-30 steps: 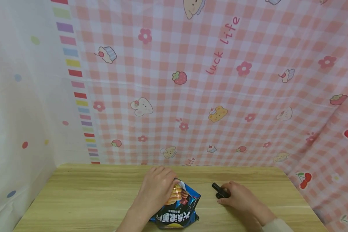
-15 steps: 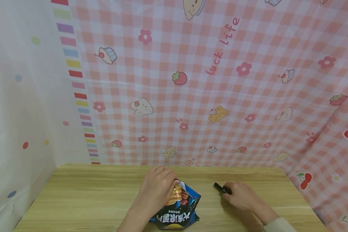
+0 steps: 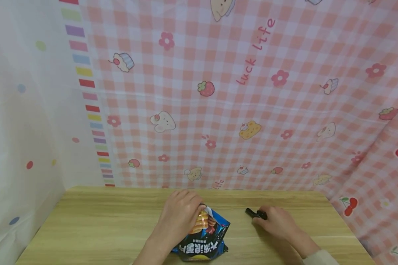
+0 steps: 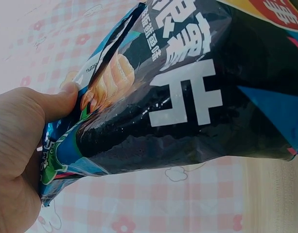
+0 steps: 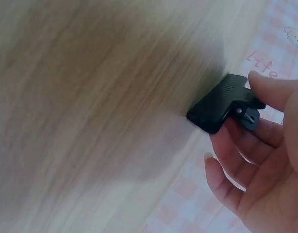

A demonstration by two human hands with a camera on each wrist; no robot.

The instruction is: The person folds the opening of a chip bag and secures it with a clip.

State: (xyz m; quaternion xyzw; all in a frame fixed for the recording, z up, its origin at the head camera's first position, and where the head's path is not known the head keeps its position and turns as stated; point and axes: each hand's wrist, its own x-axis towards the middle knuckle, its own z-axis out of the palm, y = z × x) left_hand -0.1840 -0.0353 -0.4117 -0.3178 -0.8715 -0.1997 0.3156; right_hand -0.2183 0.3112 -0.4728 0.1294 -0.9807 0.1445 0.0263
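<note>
A dark blue and black bag of potato chips [image 3: 202, 239] stands tilted near the table's front, its printing upside down in the head view. My left hand [image 3: 180, 211] grips the bag's top end; in the left wrist view the thumb of that left hand [image 4: 22, 131] presses on the chip bag [image 4: 139, 116] and the other fingers are hidden behind it. To the right, my right hand [image 3: 278, 222] pinches a black clip [image 3: 257, 213] by its handles. In the right wrist view the clip [image 5: 221, 104] lies between thumb and fingers of the right hand [image 5: 265, 170], close to the tabletop.
The light wooden table [image 3: 103, 221] spreads under both hands. A pink checked cloth [image 3: 185, 106] hangs behind it, a white dotted cloth [image 3: 26, 121] on the left, and more checked cloth [image 3: 384, 176] on the right.
My right hand has shifted slightly right with the black clip, which has turned a little in the fingers. The left hand and the chip bag have stayed put.
</note>
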